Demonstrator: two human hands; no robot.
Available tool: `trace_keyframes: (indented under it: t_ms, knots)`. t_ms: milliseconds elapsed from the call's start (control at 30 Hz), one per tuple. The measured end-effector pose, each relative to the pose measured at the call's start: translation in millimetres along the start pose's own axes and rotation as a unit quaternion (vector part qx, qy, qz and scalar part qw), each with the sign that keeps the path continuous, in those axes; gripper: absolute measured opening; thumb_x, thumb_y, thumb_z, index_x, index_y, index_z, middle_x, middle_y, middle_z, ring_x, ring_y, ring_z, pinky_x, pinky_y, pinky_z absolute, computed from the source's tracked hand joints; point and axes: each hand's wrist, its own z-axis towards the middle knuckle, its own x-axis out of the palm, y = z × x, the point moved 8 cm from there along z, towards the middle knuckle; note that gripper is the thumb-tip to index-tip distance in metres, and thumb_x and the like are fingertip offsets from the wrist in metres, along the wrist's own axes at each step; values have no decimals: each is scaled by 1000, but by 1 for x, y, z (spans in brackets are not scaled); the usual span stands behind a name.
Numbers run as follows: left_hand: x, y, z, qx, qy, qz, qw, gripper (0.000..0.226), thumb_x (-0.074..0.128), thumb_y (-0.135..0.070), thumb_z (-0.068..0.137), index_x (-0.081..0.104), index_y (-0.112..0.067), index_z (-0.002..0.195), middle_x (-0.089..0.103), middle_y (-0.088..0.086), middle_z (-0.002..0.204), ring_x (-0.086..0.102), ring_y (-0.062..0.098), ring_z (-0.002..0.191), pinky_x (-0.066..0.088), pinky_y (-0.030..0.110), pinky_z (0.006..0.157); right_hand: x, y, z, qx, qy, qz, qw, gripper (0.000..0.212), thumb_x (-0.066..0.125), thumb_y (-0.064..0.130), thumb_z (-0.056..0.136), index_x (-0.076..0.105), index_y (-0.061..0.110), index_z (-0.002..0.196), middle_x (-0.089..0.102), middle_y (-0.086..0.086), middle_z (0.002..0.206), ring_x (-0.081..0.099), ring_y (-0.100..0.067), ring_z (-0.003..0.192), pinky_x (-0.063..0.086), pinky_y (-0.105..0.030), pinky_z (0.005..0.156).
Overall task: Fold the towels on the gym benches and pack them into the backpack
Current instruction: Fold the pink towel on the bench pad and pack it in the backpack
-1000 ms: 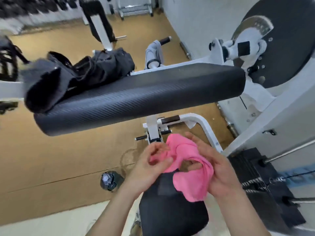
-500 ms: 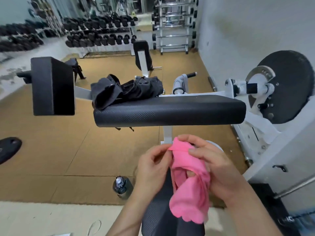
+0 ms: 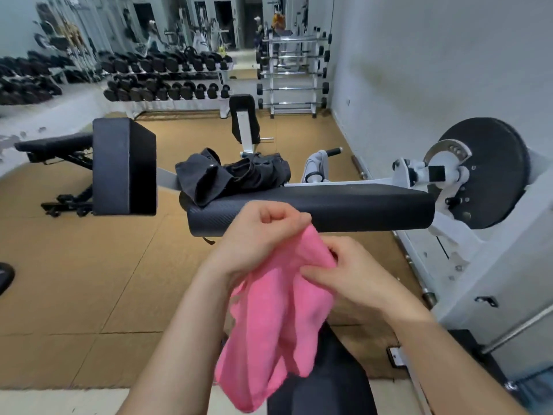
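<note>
Pinching the bunched top of the soft pink terry towel (image 3: 278, 324), our left hand (image 3: 257, 235) had its fingers curled tight on the cloth, knuckles up. Our right hand (image 3: 353, 274), just beside it and a little lower, gripped a fold of the same towel between thumb and fingers. The towel hung in the air from these two holds, crumpled and not yet folded. Its loose lower end drooped over the near black seat pad (image 3: 323, 390); we could not tell whether it touched.

Beyond the hands ran the long black padded bench (image 3: 344, 211), its near edge just behind our left knuckles. At the left end of that bench lay the slumped black fabric backpack (image 3: 239, 175), well apart from the towel; we could not tell whether it was open.

We judged the towel light, limp and not slippery. It would sag wherever it was not held, so a hold in the middle would only bunch it. Better to find two corners of one edge, one in each hand, and let it fall flat before folding it on the bench top.

Further out stood the dumbbell racks (image 3: 167, 85) by the mirrored wall.
</note>
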Motion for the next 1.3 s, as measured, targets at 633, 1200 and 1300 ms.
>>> trace_keyframes:
  t_ms: [633, 1200, 1300]
  knots:
    - [-32, 54, 93, -138, -165, 286, 934, 17, 76, -29, 80, 68, -15, 73, 64, -7, 62, 56, 8, 56, 44, 26, 56, -213, -10, 152, -90, -113, -250, 957, 14, 64, 16, 82, 70, 17, 69, 66, -4, 66, 56, -17, 62, 43, -32, 58]
    - [126, 146, 150, -189, 86, 371, 905, 18, 61, -34, 80, 55, -27, 96, 61, -10, 73, 51, 6, 67, 52, 29, 69, -217, -256, 244, 203, -6, -259, 944, 28, 42, 15, 89, 69, 16, 96, 67, -13, 112, 58, -33, 109, 44, -40, 101]
    - [141, 159, 146, -201, 176, 334, 904, 9, 61, -34, 88, 64, -26, 92, 66, -7, 80, 53, 0, 67, 48, 21, 71, -214, -261, 238, 202, -25, -253, 946, 32, 39, 24, 93, 69, 19, 103, 66, -13, 119, 52, -34, 121, 42, -42, 103]
